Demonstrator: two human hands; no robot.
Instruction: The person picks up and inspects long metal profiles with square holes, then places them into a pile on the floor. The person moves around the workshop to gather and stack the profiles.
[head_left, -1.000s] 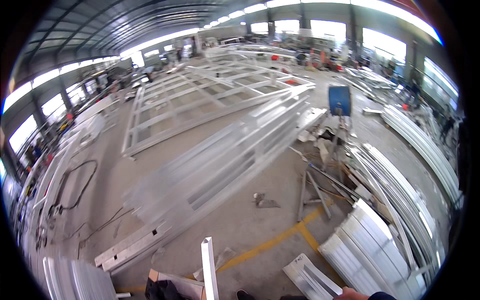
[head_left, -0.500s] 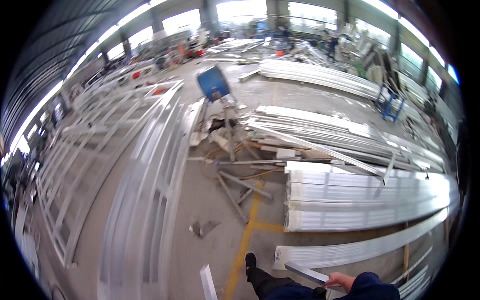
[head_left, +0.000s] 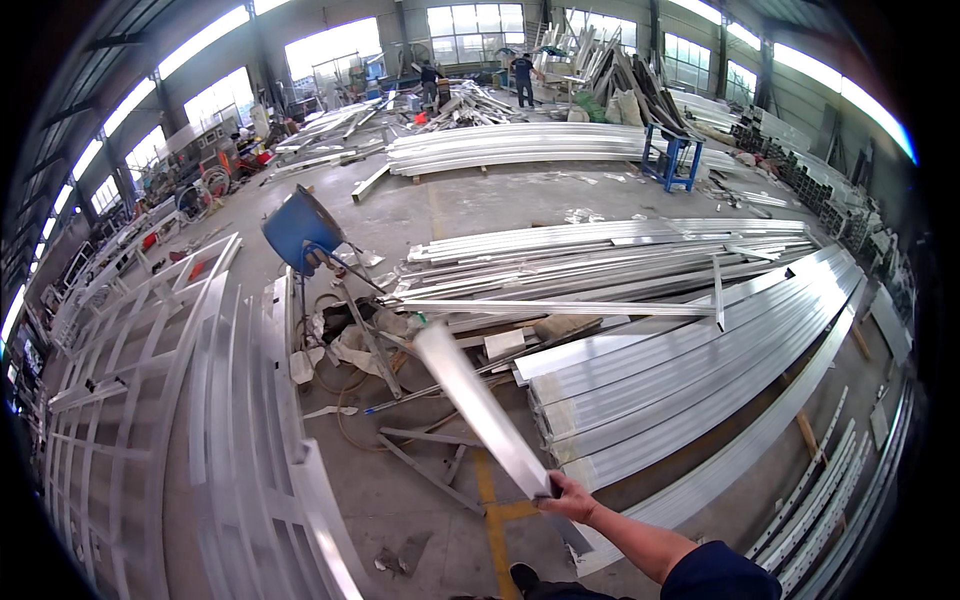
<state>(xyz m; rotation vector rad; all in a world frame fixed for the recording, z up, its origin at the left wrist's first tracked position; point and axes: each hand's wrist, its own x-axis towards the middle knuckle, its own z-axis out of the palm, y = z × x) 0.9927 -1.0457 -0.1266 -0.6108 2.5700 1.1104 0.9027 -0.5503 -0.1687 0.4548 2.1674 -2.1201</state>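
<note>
My right hand is closed round a silvery metal bar, close to the bar's lower end. The bar slants up and to the left, and its upper end is blurred. Below my right hand lies the near end of a stack of long metal profiles. My left hand does not show. At the lower left another metal bar stands tilted and runs out at the bottom edge; what holds it, if anything, is out of view.
A blue drum-shaped thing stands on a metal stand beyond scrap on the floor. Welded frames lie left. Loose profiles lie farther off, with a blue metal stand behind. Two people stand far back.
My right hand has moved left and up, reaching farther out, and raised its bar. The view has turned to the right. The lower-left bar has shifted left and shows more of its length.
</note>
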